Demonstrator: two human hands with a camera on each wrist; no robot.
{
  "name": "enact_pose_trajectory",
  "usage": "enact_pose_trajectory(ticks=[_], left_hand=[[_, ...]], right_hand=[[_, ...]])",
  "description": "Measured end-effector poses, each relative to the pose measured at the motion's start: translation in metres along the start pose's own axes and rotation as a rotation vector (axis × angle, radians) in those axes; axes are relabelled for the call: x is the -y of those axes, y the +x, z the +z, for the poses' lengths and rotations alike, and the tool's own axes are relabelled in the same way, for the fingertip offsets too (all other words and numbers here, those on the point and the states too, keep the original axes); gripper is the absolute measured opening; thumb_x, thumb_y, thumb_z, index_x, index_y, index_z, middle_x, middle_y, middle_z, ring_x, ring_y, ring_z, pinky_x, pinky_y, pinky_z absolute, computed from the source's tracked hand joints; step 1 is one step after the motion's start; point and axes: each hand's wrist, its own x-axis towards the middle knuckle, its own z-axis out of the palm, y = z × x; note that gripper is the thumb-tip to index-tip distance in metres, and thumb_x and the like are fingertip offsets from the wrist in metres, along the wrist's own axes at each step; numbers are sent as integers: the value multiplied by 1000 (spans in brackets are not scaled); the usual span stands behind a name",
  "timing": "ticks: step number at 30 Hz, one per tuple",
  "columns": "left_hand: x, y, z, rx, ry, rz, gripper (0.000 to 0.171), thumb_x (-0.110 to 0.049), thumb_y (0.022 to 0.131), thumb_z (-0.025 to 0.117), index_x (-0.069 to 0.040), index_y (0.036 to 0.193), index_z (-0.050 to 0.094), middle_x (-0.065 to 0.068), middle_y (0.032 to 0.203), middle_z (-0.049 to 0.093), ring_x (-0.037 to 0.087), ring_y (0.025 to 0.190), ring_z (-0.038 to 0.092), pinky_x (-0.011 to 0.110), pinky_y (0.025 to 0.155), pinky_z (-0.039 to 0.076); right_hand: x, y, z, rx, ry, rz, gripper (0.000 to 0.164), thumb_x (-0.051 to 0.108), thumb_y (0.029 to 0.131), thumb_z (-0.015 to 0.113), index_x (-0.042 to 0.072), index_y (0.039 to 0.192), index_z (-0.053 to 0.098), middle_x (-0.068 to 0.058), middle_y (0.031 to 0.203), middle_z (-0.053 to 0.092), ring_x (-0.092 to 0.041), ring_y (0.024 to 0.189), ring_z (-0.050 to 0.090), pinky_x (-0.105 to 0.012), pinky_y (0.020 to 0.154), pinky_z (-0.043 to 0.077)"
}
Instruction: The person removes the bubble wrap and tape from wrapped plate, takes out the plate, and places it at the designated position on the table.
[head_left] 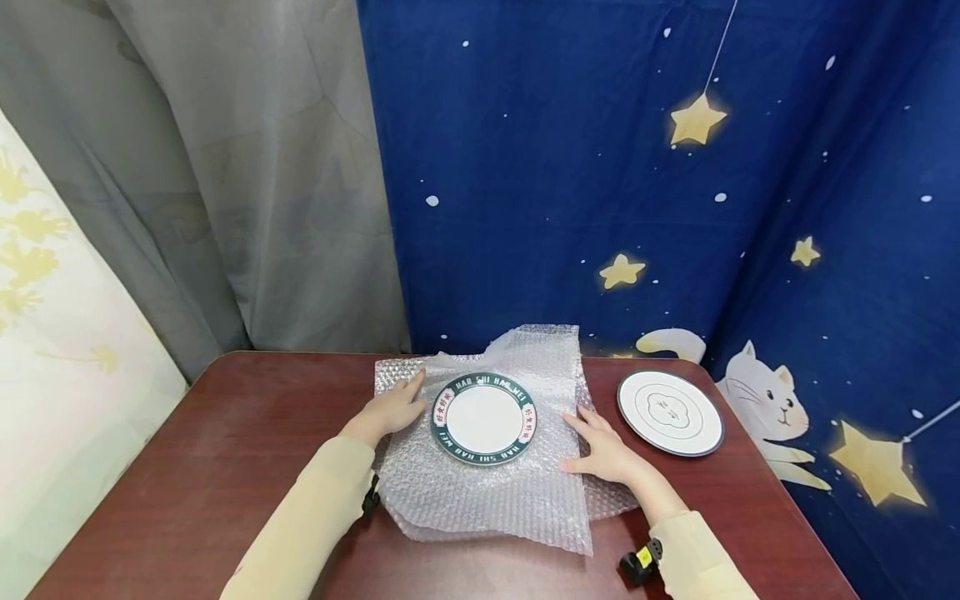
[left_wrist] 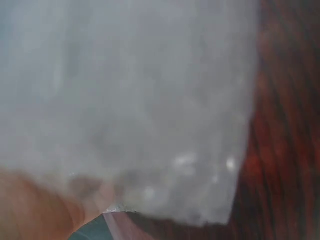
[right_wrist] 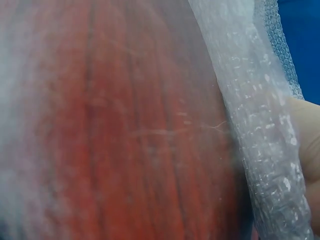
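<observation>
A round plate [head_left: 486,419] with a white centre and a dark green lettered rim lies on a sheet of bubble wrap [head_left: 480,504]. To its left, my left hand [head_left: 388,410] rests on the wrap, fingers extended and just apart from the rim. On the other side my right hand [head_left: 606,450] touches the wrap's right part with spread fingers. Blurred bubble wrap [left_wrist: 125,100] fills much of the left wrist view, with part of the hand at lower left. In the right wrist view, wrap [right_wrist: 255,135] stands beside part of the hand; the fingertips are hidden.
A second white plate [head_left: 670,412] with a dark rim and a line drawing lies near the table's right edge. The reddish-brown wooden table [head_left: 247,450] ends at a grey curtain [head_left: 300,208] and a blue star-patterned curtain [head_left: 540,167].
</observation>
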Motion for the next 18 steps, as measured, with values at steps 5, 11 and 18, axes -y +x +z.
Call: enact_pose_trajectory(ticks=[5,11,18], left_hand=[[-4,-1,0,-13,11,-12,63,-35,101,38,-11,154,16,30,151,21,52,132,28,63,103,24],[-3,2,4,-24,46,-19,62,-34,100,41,-6,153,22,30,150,25,49,133,30,61,103,27],[-1,6,7,-28,64,-36,61,-34,100,40,-3,151,27,29,150,23,47,135,27,59,104,27]], right_hand=[[-1,-1,1,-4,4,4,90,44,77,78,7,148,36,-25,154,17,-47,139,9,-68,103,14],[-1,-2,3,-3,5,8,90,45,78,77,6,148,37,-25,154,17,-46,140,9,-68,103,12],[-1,-3,2,-9,4,10,90,45,77,77,6,147,37,-25,154,18,-46,140,9,-68,104,12]])
